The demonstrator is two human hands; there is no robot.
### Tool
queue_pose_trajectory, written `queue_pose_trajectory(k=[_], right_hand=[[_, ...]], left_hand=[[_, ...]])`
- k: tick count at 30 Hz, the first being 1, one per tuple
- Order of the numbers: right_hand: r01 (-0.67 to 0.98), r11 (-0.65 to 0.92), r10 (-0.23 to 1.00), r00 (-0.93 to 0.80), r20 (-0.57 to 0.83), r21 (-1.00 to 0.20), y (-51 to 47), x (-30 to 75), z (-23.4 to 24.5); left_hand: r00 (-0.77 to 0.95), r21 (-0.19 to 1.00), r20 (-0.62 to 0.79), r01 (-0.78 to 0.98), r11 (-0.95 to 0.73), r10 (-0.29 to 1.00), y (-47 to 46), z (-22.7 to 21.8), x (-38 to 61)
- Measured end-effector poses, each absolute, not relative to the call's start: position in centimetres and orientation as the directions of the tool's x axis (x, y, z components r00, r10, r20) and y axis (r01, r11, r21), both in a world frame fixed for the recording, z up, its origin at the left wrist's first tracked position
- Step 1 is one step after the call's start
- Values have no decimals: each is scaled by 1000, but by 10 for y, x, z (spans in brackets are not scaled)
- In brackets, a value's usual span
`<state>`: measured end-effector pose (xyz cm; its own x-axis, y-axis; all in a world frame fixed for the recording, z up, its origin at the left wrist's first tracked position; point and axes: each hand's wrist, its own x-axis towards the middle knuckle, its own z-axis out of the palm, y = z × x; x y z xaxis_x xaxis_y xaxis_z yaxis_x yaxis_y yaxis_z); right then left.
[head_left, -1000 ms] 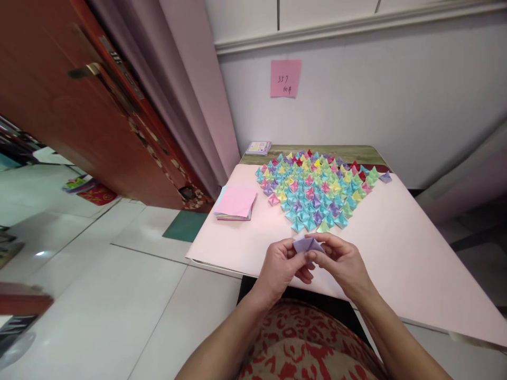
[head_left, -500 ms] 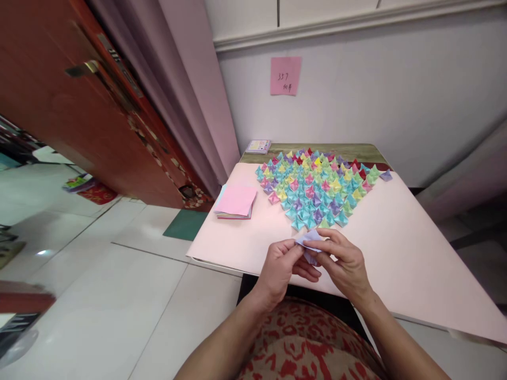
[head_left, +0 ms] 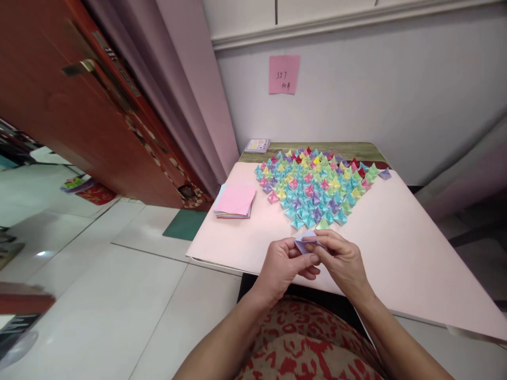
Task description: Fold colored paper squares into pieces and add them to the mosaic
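Note:
Over the near edge of the table, a small folded sheet of lilac paper (head_left: 303, 244) is held between both hands. My left hand (head_left: 283, 266) grips its left and lower side, the thumb lying across in front. My right hand (head_left: 340, 258) pinches the right side between thumb and fingers, hiding part of the folds. Just beyond my fingers, many folded paper pieces (head_left: 309, 191) in blue, green, pink, purple, yellow and red stand close together in a wedge-shaped group. One purple folded piece (head_left: 385, 173) sits apart at the right.
A stack of square paper (head_left: 236, 200), pink on top, lies on the left of the pale pink table cover (head_left: 396, 248). A small packet (head_left: 257, 145) rests at the far left corner. The wall bears a pink note (head_left: 284, 74). A red door (head_left: 130, 105) stands left.
The lilac paper is folded flatter and more compact. My left thumb has shifted right across its front, closer to my right fingers. The pieces on the table are unmoved.

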<state>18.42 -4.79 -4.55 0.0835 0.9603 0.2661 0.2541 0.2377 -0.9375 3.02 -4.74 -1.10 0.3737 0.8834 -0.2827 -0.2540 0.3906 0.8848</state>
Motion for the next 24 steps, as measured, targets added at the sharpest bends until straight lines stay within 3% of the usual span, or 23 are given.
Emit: queue_pose_trajectory(k=[5, 12, 18, 24], right_hand=[[216, 255, 963, 34, 268, -943, -46, 188, -44], [200, 407, 913, -81, 399, -891, -48, 190, -37], [150, 434, 899, -138, 416, -888, -48, 194, -39], [246, 401, 916, -91, 391, -882, -48, 190, -39]], left_hand=[[364, 870, -341, -226, 438, 867, -45, -9, 29], [344, 881, -323, -230, 413, 882, -43, -7, 28], [344, 891, -270, -266, 369, 900, -45, -3, 28], [405, 904, -131, -325, 277, 905, -45, -7, 25]])
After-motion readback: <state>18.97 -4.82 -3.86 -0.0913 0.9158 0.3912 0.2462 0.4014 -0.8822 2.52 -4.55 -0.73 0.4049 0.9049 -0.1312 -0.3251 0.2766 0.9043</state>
